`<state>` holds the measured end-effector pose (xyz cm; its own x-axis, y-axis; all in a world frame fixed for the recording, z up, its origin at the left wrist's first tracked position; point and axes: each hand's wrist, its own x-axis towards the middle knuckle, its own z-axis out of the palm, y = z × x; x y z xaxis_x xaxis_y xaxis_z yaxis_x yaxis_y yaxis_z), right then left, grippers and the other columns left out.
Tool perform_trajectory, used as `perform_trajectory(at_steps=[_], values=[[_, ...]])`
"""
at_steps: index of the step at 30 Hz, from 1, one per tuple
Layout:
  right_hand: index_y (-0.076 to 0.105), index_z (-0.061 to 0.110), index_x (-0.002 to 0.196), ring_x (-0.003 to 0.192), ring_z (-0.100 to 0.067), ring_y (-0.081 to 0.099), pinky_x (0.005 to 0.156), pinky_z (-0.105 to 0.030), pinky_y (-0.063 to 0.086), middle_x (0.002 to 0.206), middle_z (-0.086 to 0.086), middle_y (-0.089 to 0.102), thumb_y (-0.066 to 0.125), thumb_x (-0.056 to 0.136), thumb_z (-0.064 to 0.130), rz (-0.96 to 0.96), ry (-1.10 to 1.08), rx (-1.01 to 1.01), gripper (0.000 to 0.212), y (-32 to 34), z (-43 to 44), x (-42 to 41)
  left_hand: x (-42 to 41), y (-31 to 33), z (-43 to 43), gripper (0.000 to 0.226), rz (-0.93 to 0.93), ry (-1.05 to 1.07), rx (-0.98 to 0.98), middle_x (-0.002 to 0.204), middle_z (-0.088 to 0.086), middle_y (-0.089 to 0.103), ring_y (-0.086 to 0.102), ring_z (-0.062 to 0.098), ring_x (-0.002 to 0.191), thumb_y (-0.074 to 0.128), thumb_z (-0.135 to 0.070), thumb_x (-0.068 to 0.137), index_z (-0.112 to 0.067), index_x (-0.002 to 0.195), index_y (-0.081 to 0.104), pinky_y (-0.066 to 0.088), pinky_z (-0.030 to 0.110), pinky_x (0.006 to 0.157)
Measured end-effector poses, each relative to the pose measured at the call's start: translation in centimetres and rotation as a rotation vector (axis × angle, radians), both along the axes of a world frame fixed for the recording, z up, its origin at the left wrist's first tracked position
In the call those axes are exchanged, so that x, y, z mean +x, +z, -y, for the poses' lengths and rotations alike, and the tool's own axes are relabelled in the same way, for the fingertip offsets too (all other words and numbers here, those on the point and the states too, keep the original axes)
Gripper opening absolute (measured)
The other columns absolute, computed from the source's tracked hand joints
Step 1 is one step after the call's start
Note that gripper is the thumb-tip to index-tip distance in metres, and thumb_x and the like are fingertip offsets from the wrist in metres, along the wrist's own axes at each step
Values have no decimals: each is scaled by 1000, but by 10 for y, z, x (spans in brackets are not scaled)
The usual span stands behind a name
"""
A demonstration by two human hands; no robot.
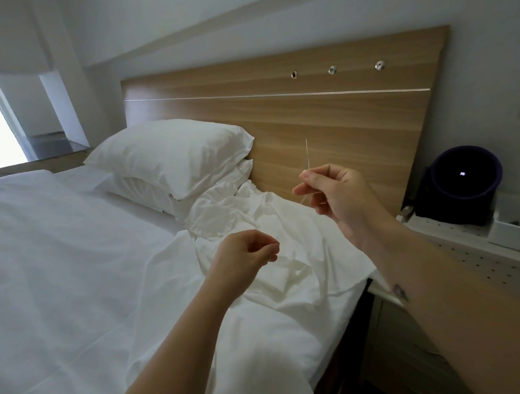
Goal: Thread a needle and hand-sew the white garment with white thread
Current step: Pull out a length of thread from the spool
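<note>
**A:** What is the right hand doing?

**B:** The right hand (334, 193) is pinching the needle (307, 153) between thumb and forefinger. It is holding it upright in front of the headboard (309, 119). What looks like the thread (304, 198), a faint pale strand, is trailing down below those fingers.

**A:** And the left?

**B:** The left hand (243, 252) is hovering lower, above the white garment (300, 240), with its fingers curled and the thumb meeting the forefinger. I cannot tell whether it is pinching the thread's end, because the strand is too fine to follow that far.

**A:** Where is the garment lying?

**B:** It is lying crumpled along the right edge of the bed (59, 237), near the head corner and just beside the pillows (172, 153).

**A:** So which step is this?

**B:** I am judging it as threading, or drawing the thread through, since no stitch is showing in the cloth. To do it well, the person should be holding the needle against the brown headboard, where white thread reads best. The two hands should be working close together and pulling the strand out slowly, so it is not slipping from the eye or knotting.

**A:** Is there room to move?

**B:** There is plenty to the left, across the flat bedding. To the right, the bed's edge is dropping off close under the right forearm, with a bedside shelf (466, 246) and a dark round device (462, 180) beyond it. A needle dropped over that edge, or into the white folds, would be hard to find.
</note>
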<state>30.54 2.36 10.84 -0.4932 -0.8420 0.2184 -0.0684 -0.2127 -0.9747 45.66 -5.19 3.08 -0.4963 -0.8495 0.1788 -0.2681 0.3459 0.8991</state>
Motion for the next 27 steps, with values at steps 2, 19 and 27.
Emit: perform_trajectory(at_steps=[2, 19, 27], values=[[61, 11, 86, 52, -8, 49, 55, -23, 40, 71, -2, 71, 58, 94, 12, 26, -14, -20, 9, 2, 0, 0, 1, -3, 4, 8, 27, 23, -6, 74, -1, 74, 71, 11, 78, 70, -16, 86, -21, 80, 71, 56, 35, 86], [53, 18, 84, 49, -12, 57, 49, -20, 43, 86, -2, 72, 52, 98, 15, 237, -112, -170, 15, 12, 6, 7, 11, -24, 33, 9, 66, 208, -57, 85, -5, 69, 67, -2, 62, 63, -14, 90, -13, 82, 68, 54, 30, 77], [54, 21, 85, 56, -8, 56, 55, -23, 43, 81, 5, 72, 53, 98, 20, 264, -197, -152, 13, 3, 12, 2, 13, -39, 38, 13, 93, 241, -28, 87, -11, 65, 66, 7, 78, 63, -18, 91, -21, 79, 64, 52, 30, 79]])
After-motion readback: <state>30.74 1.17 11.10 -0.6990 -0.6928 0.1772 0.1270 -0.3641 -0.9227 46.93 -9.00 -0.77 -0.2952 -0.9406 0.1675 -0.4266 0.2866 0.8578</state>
